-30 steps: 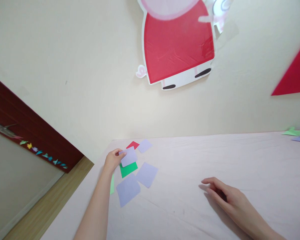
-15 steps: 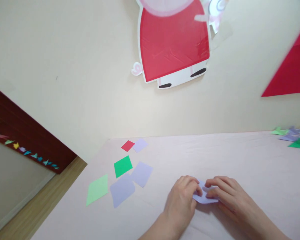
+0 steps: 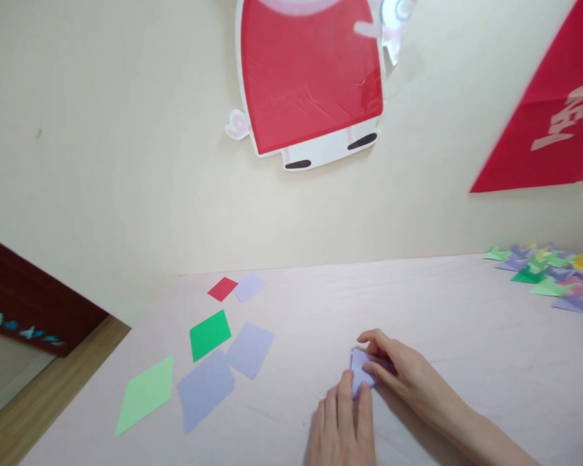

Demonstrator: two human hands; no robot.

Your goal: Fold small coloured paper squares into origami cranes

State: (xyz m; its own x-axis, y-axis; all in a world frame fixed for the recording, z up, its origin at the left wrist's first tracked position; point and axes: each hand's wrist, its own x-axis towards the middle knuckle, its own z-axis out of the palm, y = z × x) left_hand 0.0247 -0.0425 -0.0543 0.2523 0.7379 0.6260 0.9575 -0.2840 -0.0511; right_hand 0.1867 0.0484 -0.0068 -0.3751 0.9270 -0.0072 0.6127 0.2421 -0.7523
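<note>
A piece of lilac paper (image 3: 360,366), now folded, lies on the cloth-covered table between my hands. My right hand (image 3: 405,372) pinches its right side, thumb on top and the index finger behind the far edge. My left hand (image 3: 341,424) comes in from below with fingers stretched out, the fingertips resting at the paper's near edge. The fingers hide part of the folded paper's lower and right edges.
To the left lie flat paper squares: light green (image 3: 146,395), green (image 3: 210,334), red (image 3: 222,288) and several lilac (image 3: 206,388). Folded paper pieces (image 3: 554,275) cluster at the far right. Behind the table (image 3: 301,304) rises a wall with a red cartoon cutout (image 3: 313,77).
The paper has turned and looks more folded. My left hand has moved down and straightened its fingers; my right hand now pinches the paper's side. The whole view has shifted rightward.
</note>
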